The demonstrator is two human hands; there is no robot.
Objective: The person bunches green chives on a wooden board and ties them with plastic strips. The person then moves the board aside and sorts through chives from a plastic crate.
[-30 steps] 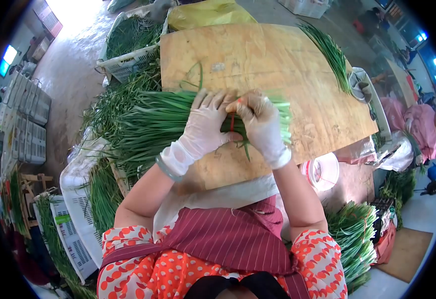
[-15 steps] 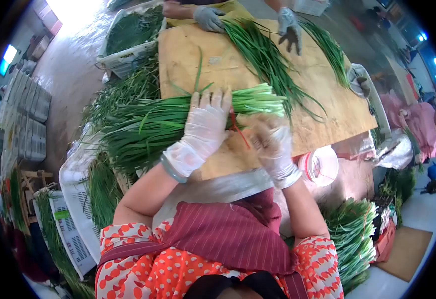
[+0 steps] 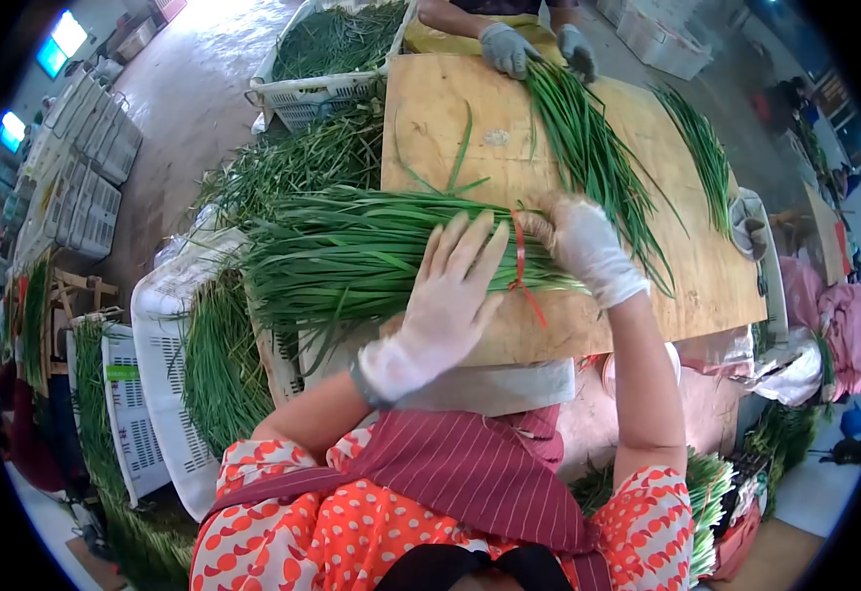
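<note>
A thick bundle of garlic chives [image 3: 351, 251] lies across the near left part of the wooden board, leaves to the left and pale stems to the right. A red tie [image 3: 520, 254] goes around it near the stem end, with a loose tail hanging toward me. My left hand [image 3: 450, 291], in a thin whitish glove, rests on the leaves with fingers stretched out. My right hand [image 3: 588, 246], gloved alike, is closed over the stem end just right of the tie. Its palm hides part of the stems, and its fingertips are partly hidden.
Across the board [image 3: 440, 108], a co-worker's grey-gloved hands [image 3: 509, 49] are at a loose pile of chives [image 3: 588, 138]. Another small pile [image 3: 701, 153] lies at the right edge. White crates of greens [image 3: 169, 335] stand on the left.
My right hand has moved from below the stems up onto the stem end. My left hand has shifted to the leaf side of the tie. The co-worker's hands have come together.
</note>
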